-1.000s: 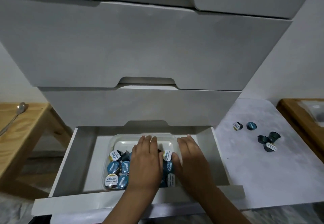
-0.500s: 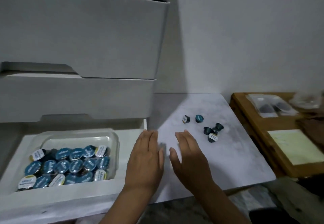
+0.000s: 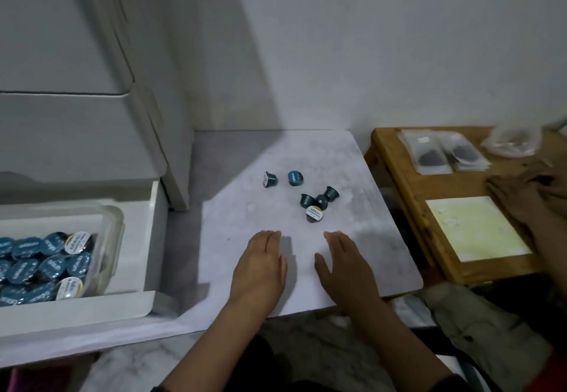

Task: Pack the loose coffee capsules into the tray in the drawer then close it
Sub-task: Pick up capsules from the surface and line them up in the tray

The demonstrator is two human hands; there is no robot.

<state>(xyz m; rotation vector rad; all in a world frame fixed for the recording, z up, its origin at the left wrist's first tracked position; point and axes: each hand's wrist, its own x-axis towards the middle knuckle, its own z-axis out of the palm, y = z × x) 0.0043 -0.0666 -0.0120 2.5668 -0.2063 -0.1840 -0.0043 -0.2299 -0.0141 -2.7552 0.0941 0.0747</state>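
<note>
Hovering flat-fingered, holding nothing — left hand (image 3: 260, 269), right hand (image 3: 346, 269) — bare tabletop (image 3: 368, 183) short of loose capsules (image 3: 316, 204).

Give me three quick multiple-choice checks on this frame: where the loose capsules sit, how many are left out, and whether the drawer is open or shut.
1. Where are the loose capsules?
A. on the pale marble-look tabletop
B. on the wooden table
C. on the floor

2. How many capsules lie loose?
A. two
B. five
C. nine

3. What state is the drawer in?
A. pushed fully shut
B. pulled open
C. taken out and set on the table

Answers:
1 A: they lie on the tabletop ahead of the left hand and right hand, both open and holding nothing.
2 B: two lie apart at the back, three cluster nearer the hands.
3 B: it stands out from the cabinet, showing the clear tray packed with capsules.
</note>
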